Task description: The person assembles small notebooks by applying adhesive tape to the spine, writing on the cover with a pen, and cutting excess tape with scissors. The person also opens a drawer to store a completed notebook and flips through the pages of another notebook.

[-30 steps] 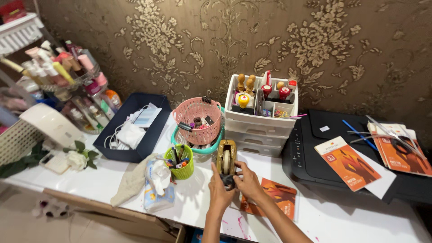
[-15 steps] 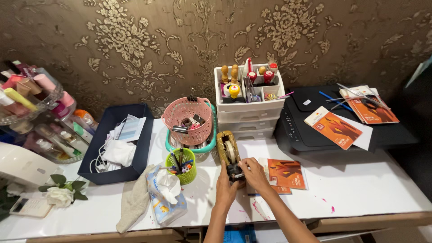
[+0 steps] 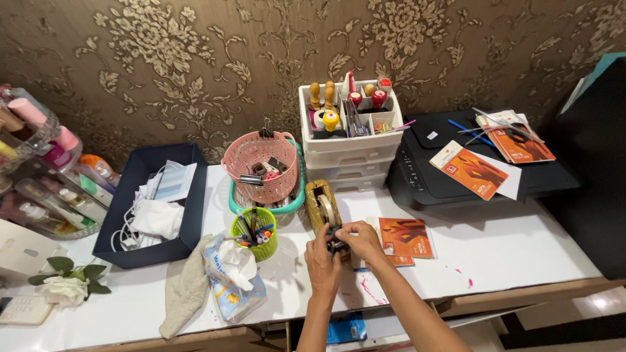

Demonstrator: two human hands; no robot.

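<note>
A gold-coloured tape dispenser (image 3: 321, 202) with a roll of tape stands on the white table (image 3: 508, 251), in front of a white drawer unit (image 3: 349, 153). Both my hands meet at its near end. My left hand (image 3: 321, 261) grips the dispenser's front from the left. My right hand (image 3: 357, 238) pinches at the cutter end from the right, fingers closed. What the fingertips hold is too small to tell.
A green cup of pens (image 3: 255, 233) and a pink basket (image 3: 261, 166) stand left of the dispenser. A tissue pack (image 3: 233, 280) and a grey cloth (image 3: 184, 290) lie nearer. Orange booklets (image 3: 403, 238) lie right, a black printer (image 3: 469, 169) behind, a navy box (image 3: 156, 205) far left.
The camera view has shifted and steadied over the table. Both hands stay on the tape dispenser, which has settled lower, close to the table surface.
</note>
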